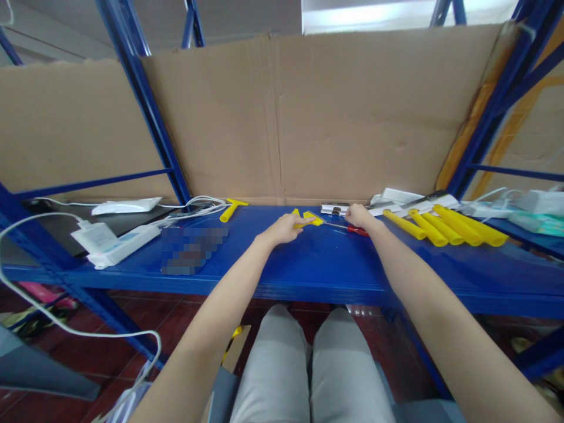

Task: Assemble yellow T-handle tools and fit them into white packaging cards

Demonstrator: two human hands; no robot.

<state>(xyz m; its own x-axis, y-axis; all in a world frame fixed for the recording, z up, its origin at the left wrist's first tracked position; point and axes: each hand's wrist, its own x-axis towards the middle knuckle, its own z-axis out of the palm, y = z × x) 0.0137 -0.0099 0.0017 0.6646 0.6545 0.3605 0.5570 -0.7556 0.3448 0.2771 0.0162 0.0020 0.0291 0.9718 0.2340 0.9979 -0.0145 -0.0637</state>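
My left hand (pixel 285 228) is closed on a small yellow plastic piece (pixel 314 218), with the index finger lying along it. To the right of that piece, a screwdriver (pixel 358 231) with a red handle lies on the blue shelf, its thin shaft pointing left towards the yellow piece. Just above the red handle, my right hand (pixel 359 215) is curled closed at the end of a white and black strip (pixel 333 209). Its fingertips are hidden, so what it grips cannot be made out.
Several yellow tubular handles (pixel 456 226) lie to the right. A yellow T-shaped piece (pixel 231 208) lies at the back left. Further left are a white power strip (pixel 126 245) with cables and a blurred-out dark object (pixel 194 249). Cardboard (pixel 282 117) walls the shelf's back between blue posts.
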